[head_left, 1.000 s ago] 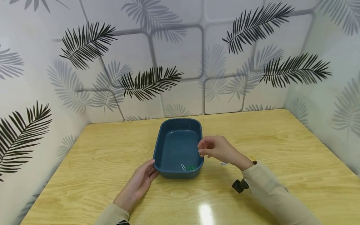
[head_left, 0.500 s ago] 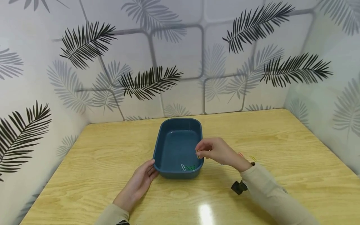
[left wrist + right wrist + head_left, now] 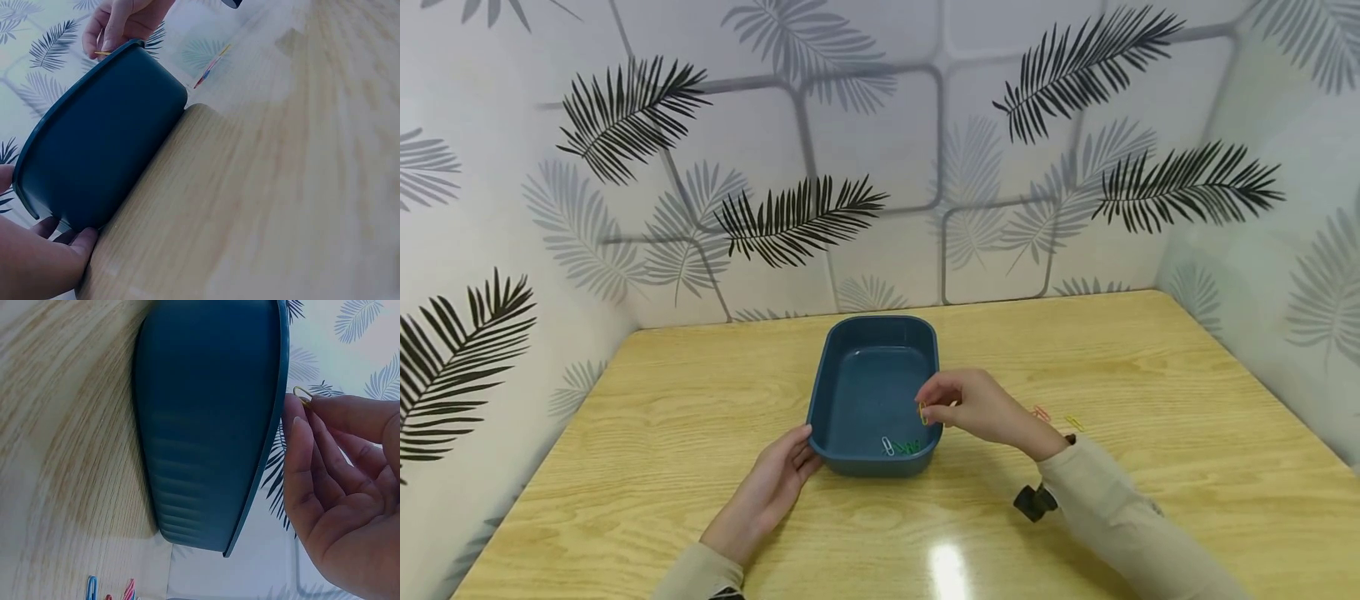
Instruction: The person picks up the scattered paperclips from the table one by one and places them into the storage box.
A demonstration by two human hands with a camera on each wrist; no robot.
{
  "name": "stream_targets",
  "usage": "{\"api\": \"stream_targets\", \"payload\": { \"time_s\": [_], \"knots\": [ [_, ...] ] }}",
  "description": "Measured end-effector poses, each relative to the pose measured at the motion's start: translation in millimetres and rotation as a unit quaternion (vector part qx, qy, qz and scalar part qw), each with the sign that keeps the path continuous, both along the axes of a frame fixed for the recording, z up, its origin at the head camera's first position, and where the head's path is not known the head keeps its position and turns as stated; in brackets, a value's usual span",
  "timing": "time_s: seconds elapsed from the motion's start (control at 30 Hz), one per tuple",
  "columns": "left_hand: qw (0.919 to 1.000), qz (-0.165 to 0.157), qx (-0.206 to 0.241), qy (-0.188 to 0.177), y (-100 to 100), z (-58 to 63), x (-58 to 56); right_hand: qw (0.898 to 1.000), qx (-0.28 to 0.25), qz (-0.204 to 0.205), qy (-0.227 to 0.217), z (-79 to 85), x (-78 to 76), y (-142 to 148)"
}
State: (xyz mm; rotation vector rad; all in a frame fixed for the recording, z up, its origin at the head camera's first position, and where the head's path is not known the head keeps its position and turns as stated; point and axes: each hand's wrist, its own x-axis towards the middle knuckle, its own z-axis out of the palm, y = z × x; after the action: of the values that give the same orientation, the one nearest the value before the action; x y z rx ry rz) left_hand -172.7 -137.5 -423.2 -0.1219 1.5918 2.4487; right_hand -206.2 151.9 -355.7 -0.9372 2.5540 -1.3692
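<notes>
Left sleeve (image 3: 696, 575): beige, cut off by the bottom edge of the head view, a dark band barely in sight beside it.
Left hand (image 3: 771, 482): holds the near left corner of the blue bin (image 3: 871, 468), thumb at the rim, other fingers against the outer wall and partly hidden; its own wrist view crops it at the left border.
Blue bin: deep, smooth, round-cornered, upright, longer than wide; part of its right rim is covered in the head view.
White clip (image 3: 888, 447): inside the bin, near its front end.
Green clips (image 3: 908, 447): just beside the white one, bunched together; too small to count.
Held clip (image 3: 923, 414): yellow wire, at the bin's right rim, partly covered by fingertips; whether it touches the rim, I can't tell.
Right hand (image 3: 977, 406): pinches that clip between thumb and forefinger.
Blue clip (image 3: 92, 587) and striped clip (image 3: 129, 589): on the counter, both cut off at the bottom of the right wrist view.
Red clip (image 3: 1042, 413): partly hidden behind the right wrist.
Loose yellow clip (image 3: 1074, 423): right of the red one.
Counter (image 3: 647, 450): pale wood grain, a bright glare at the front.
Wall (image 3: 880, 125): whitish, printed with black and grey fronds.
</notes>
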Motion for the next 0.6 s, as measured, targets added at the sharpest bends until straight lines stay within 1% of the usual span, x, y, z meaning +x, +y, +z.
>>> {"api": "stream_targets", "payload": {
  "time_s": [0.13, 0.3, 0.47, 0.6],
  "knots": [
    [1.0000, 0.002, 0.001, -0.003, 0.3, -0.1, 1.0, 1.000, -0.004, 0.000, -0.002, -1.8, 1.1, -0.6],
    [0.9999, 0.007, 0.002, -0.008, 0.5, 1.1, 0.3, 1.000, -0.002, -0.003, 0.007, -3.2, 0.9, -1.3],
    [1.0000, 0.002, 0.002, -0.002, 0.2, 1.4, 0.3, 1.000, -0.001, -0.011, 0.012, -3.8, -0.1, -2.1],
    [1.0000, 0.002, 0.003, -0.004, 0.0, 1.4, 0.6, 1.000, -0.007, -0.009, 0.009, -6.1, -0.9, -2.7]
  ]
}}
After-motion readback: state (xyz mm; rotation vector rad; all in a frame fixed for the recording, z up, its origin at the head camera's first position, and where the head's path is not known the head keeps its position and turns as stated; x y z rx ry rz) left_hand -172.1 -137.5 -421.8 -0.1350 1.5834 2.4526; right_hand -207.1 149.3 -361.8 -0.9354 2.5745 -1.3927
